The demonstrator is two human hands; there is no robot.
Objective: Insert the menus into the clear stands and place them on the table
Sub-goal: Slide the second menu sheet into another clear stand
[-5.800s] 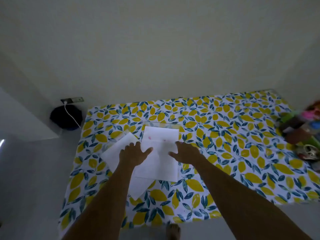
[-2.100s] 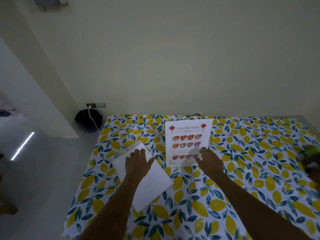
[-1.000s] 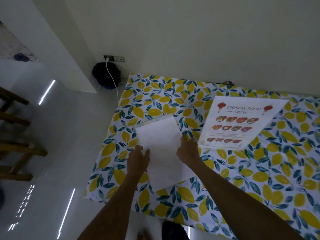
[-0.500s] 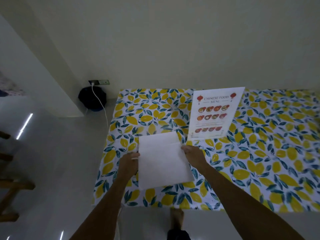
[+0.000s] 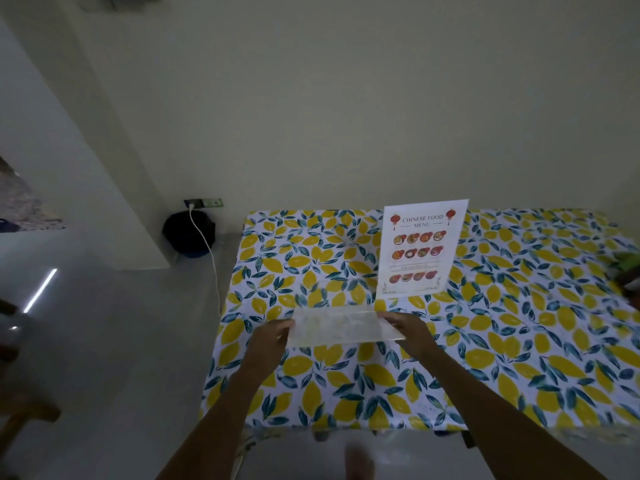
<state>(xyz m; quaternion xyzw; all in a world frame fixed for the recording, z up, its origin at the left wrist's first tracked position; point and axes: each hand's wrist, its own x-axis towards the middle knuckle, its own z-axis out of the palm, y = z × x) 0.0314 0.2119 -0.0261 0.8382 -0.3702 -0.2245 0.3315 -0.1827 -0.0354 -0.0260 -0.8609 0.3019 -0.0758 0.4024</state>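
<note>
A filled clear stand (image 5: 421, 249) with a Chinese food menu stands upright on the lemon-print table (image 5: 519, 341), near its far edge. Closer to me, a second clear stand (image 5: 341, 326) holding a white sheet is lifted and tipped nearly flat, so I see it foreshortened. My left hand (image 5: 268, 341) grips its left edge and my right hand (image 5: 410, 330) grips its right edge. The printed face of the held sheet cannot be made out.
A black round object (image 5: 188, 233) sits on the floor by the wall with a white cable (image 5: 213, 271) plugged into a socket (image 5: 203, 203). Coloured items (image 5: 628, 271) lie at the table's right edge. The table's left edge (image 5: 221, 323) drops to a grey floor.
Both hands have lifted the second stand with its sheet off the table and tipped it from lying flat to a steeper, foreshortened angle. The menu stand has stayed in place.
</note>
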